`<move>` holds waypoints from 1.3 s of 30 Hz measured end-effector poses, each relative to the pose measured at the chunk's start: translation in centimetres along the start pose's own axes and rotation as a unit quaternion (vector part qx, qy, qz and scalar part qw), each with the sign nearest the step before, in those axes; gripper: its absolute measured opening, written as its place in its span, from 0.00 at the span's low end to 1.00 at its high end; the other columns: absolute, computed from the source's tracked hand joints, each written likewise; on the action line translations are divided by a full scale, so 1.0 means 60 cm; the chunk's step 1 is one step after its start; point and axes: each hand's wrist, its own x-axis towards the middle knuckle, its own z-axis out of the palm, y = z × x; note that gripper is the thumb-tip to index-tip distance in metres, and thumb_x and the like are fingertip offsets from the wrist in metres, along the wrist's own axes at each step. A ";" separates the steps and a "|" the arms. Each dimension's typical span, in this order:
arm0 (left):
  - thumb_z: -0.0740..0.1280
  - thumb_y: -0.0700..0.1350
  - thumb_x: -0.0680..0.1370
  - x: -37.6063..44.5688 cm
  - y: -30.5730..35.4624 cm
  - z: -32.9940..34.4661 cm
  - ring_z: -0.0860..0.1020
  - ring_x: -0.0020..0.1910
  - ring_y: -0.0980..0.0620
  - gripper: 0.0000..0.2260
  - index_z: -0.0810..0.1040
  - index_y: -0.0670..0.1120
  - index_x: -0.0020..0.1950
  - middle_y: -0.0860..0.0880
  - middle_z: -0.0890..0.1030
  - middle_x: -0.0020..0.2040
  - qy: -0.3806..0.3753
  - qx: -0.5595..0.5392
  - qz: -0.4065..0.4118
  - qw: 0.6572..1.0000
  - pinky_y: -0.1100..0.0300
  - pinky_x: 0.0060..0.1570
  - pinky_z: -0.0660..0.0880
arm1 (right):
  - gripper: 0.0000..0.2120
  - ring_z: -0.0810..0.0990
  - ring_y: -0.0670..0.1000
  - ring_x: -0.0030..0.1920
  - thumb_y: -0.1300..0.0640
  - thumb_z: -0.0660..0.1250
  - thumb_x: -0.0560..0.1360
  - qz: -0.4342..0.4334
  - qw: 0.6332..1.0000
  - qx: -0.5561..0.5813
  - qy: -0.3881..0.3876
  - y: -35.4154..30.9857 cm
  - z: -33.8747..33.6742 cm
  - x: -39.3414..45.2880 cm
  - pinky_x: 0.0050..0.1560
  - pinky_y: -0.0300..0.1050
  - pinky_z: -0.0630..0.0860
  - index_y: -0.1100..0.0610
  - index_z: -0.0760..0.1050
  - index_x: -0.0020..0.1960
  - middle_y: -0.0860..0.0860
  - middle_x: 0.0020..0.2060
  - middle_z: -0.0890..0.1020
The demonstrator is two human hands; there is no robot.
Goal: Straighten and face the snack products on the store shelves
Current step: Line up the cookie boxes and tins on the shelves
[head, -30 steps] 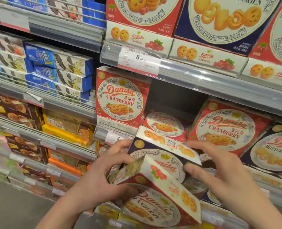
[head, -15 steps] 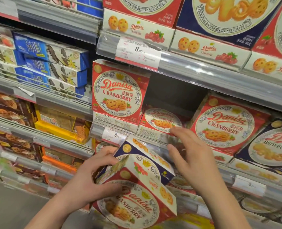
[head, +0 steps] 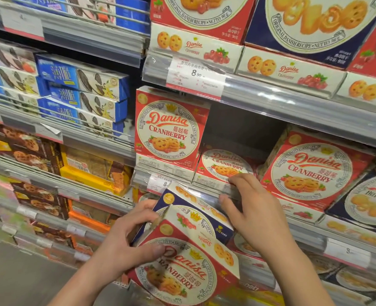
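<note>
My left hand (head: 125,246) grips a red Danisa Cranberry box (head: 182,274) low in the middle, thumb on its face. A navy cookie box (head: 195,215) is stacked behind it in the same grip. On the middle shelf a Cranberry box (head: 224,163) lies tipped back in a gap. My right hand (head: 257,208) pinches its front lower edge, fingers curled over the top and thumb at the shelf rail below. To its left another Cranberry box (head: 169,129) stands upright facing out. A third Cranberry box (head: 310,171) on the right leans back at an angle.
A navy butter cookie box (head: 367,199) sits at the far right. The shelf above carries more Danisa boxes behind a rail with a price tag (head: 195,74). Blue biscuit boxes (head: 81,85) and brown and yellow packs (head: 90,168) fill the left bay.
My right hand left the two held boxes and reached up to the tipped Cranberry box on the shelf. My left hand kept both boxes and lowered them slightly.
</note>
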 end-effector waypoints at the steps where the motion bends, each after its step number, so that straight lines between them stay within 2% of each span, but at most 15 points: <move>1: 0.81 0.55 0.67 0.001 0.001 0.000 0.78 0.65 0.41 0.27 0.83 0.37 0.55 0.43 0.76 0.65 0.000 0.000 -0.001 1.000 0.45 0.57 0.80 | 0.22 0.79 0.46 0.56 0.40 0.61 0.79 -0.001 1.000 0.008 0.000 0.001 -0.001 -0.002 0.50 0.44 0.79 0.49 0.72 0.69 0.41 0.65 0.74; 5: 0.80 0.50 0.66 0.008 0.004 0.003 0.80 0.61 0.41 0.22 0.83 0.38 0.54 0.45 0.77 0.63 0.006 0.000 -0.011 1.000 0.46 0.53 0.82 | 0.23 0.75 0.39 0.60 0.39 0.63 0.79 0.011 0.994 0.112 0.012 -0.002 -0.014 -0.019 0.55 0.38 0.77 0.44 0.69 0.71 0.35 0.67 0.70; 7: 0.80 0.51 0.66 0.013 0.008 0.007 0.80 0.61 0.41 0.23 0.83 0.40 0.55 0.46 0.77 0.62 0.015 0.004 -0.013 1.000 0.46 0.52 0.82 | 0.18 0.79 0.38 0.54 0.37 0.64 0.78 0.005 0.979 0.202 0.024 -0.008 -0.033 -0.036 0.49 0.35 0.77 0.41 0.73 0.66 0.33 0.61 0.75; 9: 0.80 0.53 0.65 0.017 0.011 0.014 0.80 0.61 0.43 0.23 0.84 0.43 0.55 0.48 0.78 0.61 0.023 0.013 -0.010 1.000 0.47 0.52 0.82 | 0.22 0.78 0.37 0.55 0.30 0.64 0.72 0.002 0.970 0.241 -0.021 -0.011 -0.055 -0.052 0.49 0.33 0.75 0.38 0.74 0.62 0.32 0.57 0.78; 13: 0.80 0.57 0.64 0.024 0.013 0.034 0.81 0.60 0.44 0.23 0.84 0.46 0.54 0.51 0.79 0.59 0.048 0.008 -0.016 0.999 0.46 0.51 0.82 | 0.40 0.65 0.30 0.66 0.18 0.60 0.61 -0.045 0.980 0.126 -0.146 -0.010 -0.072 -0.066 0.60 0.28 0.66 0.34 0.67 0.68 0.25 0.64 0.67; 17: 0.80 0.60 0.62 0.024 0.010 0.059 0.83 0.57 0.44 0.26 0.84 0.46 0.53 0.50 0.79 0.59 0.049 -0.024 -0.034 0.998 0.45 0.48 0.83 | 0.33 0.60 0.34 0.68 0.26 0.67 0.67 -0.029 0.981 0.083 -0.171 -0.007 -0.068 -0.060 0.68 0.37 0.68 0.37 0.69 0.68 0.28 0.67 0.59; 20: 0.78 0.68 0.61 0.034 0.011 0.061 0.82 0.57 0.49 0.27 0.85 0.53 0.51 0.55 0.78 0.58 0.046 0.007 -0.050 0.998 0.51 0.46 0.84 | 0.27 0.60 0.34 0.68 0.26 0.66 0.68 -0.045 0.979 0.089 -0.180 0.000 -0.066 -0.060 0.67 0.38 0.67 0.37 0.70 0.62 0.27 0.68 0.57; 22: 0.71 0.73 0.66 0.053 0.008 0.053 0.80 0.60 0.52 0.20 0.85 0.62 0.49 0.63 0.80 0.53 0.035 0.061 -0.070 0.995 0.65 0.49 0.79 | 0.24 0.66 0.35 0.67 0.27 0.67 0.67 -0.053 0.978 0.122 -0.163 0.010 -0.074 -0.062 0.62 0.33 0.69 0.37 0.72 0.58 0.29 0.68 0.62; 24: 0.66 0.67 0.76 0.067 0.001 0.041 0.76 0.64 0.55 0.08 0.84 0.69 0.46 0.69 0.79 0.51 0.028 0.115 -0.072 0.990 0.74 0.49 0.72 | 0.21 0.73 0.38 0.63 0.30 0.70 0.68 -0.053 0.975 0.154 -0.150 0.024 -0.088 -0.063 0.55 0.31 0.71 0.36 0.73 0.57 0.34 0.63 0.71; 27: 0.62 0.60 0.79 0.048 0.009 0.026 0.76 0.64 0.56 0.14 0.83 0.62 0.60 0.59 0.75 0.59 -0.006 0.151 0.022 0.988 0.62 0.57 0.76 | 0.23 0.80 0.39 0.55 0.29 0.70 0.67 -0.042 0.971 0.189 -0.139 0.037 -0.121 -0.062 0.48 0.31 0.74 0.32 0.71 0.59 0.34 0.58 0.78; 29: 0.64 0.57 0.81 0.035 0.017 0.018 0.75 0.65 0.53 0.15 0.77 0.64 0.67 0.57 0.74 0.62 -0.034 0.179 0.043 0.982 0.54 0.60 0.76 | 0.25 0.82 0.40 0.52 0.30 0.71 0.65 -0.018 0.962 0.249 -0.114 0.040 -0.144 -0.061 0.44 0.32 0.77 0.33 0.74 0.60 0.36 0.55 0.81; 30: 0.66 0.54 0.81 0.034 0.019 0.017 0.74 0.66 0.54 0.18 0.72 0.67 0.71 0.58 0.74 0.63 -0.045 0.193 0.048 0.979 0.54 0.61 0.75 | 0.25 0.83 0.41 0.50 0.31 0.71 0.64 -0.009 0.958 0.274 -0.085 0.040 -0.153 -0.060 0.43 0.32 0.78 0.34 0.75 0.60 0.37 0.54 0.82; 33: 0.72 0.47 0.78 0.032 0.020 0.014 0.74 0.65 0.63 0.42 0.48 0.78 0.74 0.68 0.74 0.64 -0.037 0.213 -0.019 0.976 0.56 0.65 0.73 | 0.25 0.84 0.42 0.50 0.33 0.70 0.64 0.002 0.960 0.281 0.020 0.043 -0.172 -0.060 0.44 0.35 0.79 0.35 0.77 0.60 0.39 0.54 0.83; 35: 0.74 0.48 0.77 0.026 0.016 0.014 0.74 0.64 0.65 0.49 0.38 0.77 0.73 0.69 0.74 0.64 -0.055 0.264 -0.008 0.963 0.59 0.65 0.72 | 0.23 0.83 0.43 0.52 0.34 0.70 0.68 0.002 0.963 0.258 0.075 0.041 -0.176 -0.055 0.47 0.41 0.79 0.36 0.77 0.62 0.40 0.56 0.83; 39: 0.71 0.53 0.78 0.037 0.012 0.020 0.57 0.75 0.66 0.43 0.42 0.68 0.79 0.65 0.65 0.73 -0.088 0.451 0.089 0.884 0.62 0.75 0.57 | 0.22 0.80 0.48 0.59 0.44 0.70 0.73 0.000 0.963 0.224 0.150 0.032 -0.167 -0.037 0.52 0.49 0.79 0.41 0.74 0.67 0.40 0.58 0.80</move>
